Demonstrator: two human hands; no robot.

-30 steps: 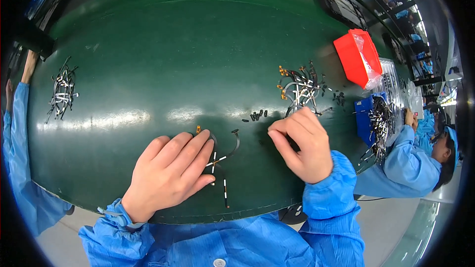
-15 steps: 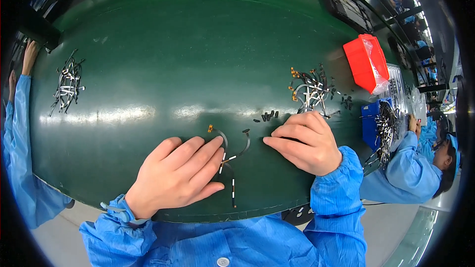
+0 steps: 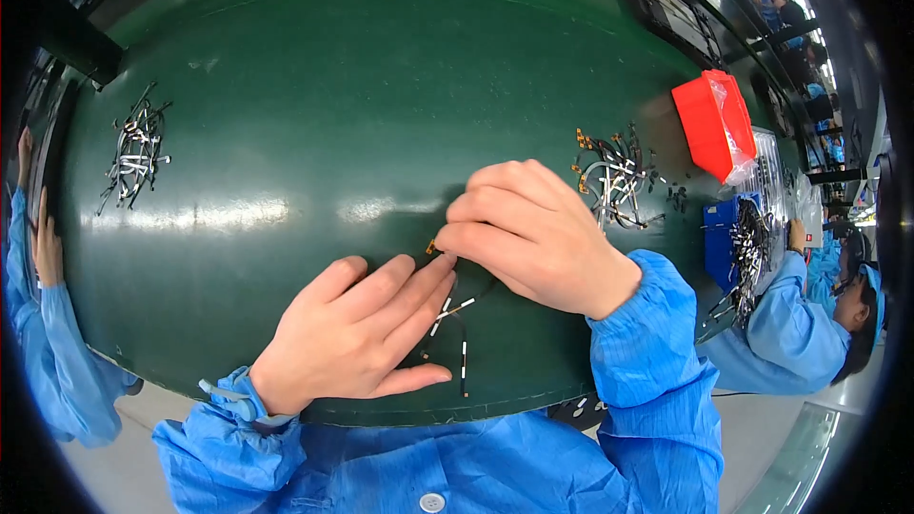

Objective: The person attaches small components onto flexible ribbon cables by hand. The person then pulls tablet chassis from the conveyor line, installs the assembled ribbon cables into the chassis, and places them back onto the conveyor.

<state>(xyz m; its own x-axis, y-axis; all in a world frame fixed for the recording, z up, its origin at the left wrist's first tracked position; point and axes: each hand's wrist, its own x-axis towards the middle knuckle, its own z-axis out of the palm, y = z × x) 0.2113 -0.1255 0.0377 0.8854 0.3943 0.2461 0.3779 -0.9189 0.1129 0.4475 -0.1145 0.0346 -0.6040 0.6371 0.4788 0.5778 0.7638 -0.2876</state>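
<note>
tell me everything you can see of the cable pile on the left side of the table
The cable pile is a loose, elongated tangle of thin, dark, flexible-looking strips with white sections, some ends sticking out. It lies on the green table, with nothing else seen touching it.

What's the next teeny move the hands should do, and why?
Maybe the right hand should gently press beside the orange cable end, because it is right at that tiny part. The left hand is close by too, so it could help steady the cable. What the right hand might be pinching is hidden.
</note>
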